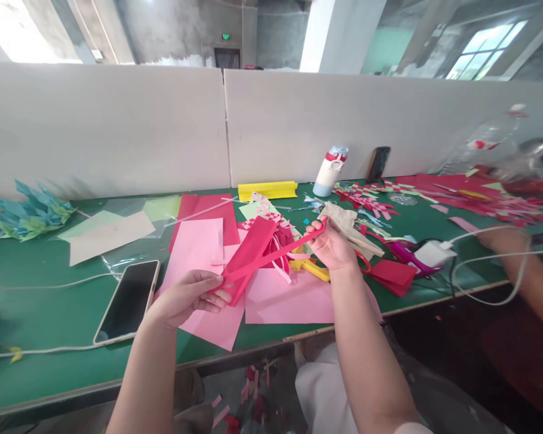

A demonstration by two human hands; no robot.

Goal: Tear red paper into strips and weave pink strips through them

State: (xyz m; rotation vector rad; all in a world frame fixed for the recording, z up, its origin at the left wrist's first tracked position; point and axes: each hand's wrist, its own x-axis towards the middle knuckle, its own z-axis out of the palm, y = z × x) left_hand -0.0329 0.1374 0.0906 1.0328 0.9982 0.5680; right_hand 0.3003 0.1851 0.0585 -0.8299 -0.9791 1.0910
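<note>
A long, narrow red paper strip (271, 256) is stretched slantwise between my two hands. My left hand (199, 292) pinches its lower end between thumb and fingers, together with a wider folded red paper (251, 253). The upper end is held by my right hand (328, 241), thumb against fingers. Beneath lie pink sheets (289, 301) and a red sheet (208, 208). Yellow-handled scissors (314, 269) rest just below my right hand, beside woven pink and red paper pieces (269, 211).
A phone (129, 301) lies at left, near blue-green folded paper (31, 211). A white bottle (330, 173) stands behind, by the partition (335, 120). Another person's hand (507, 241) is at right, near a white charger (434, 254) and cable.
</note>
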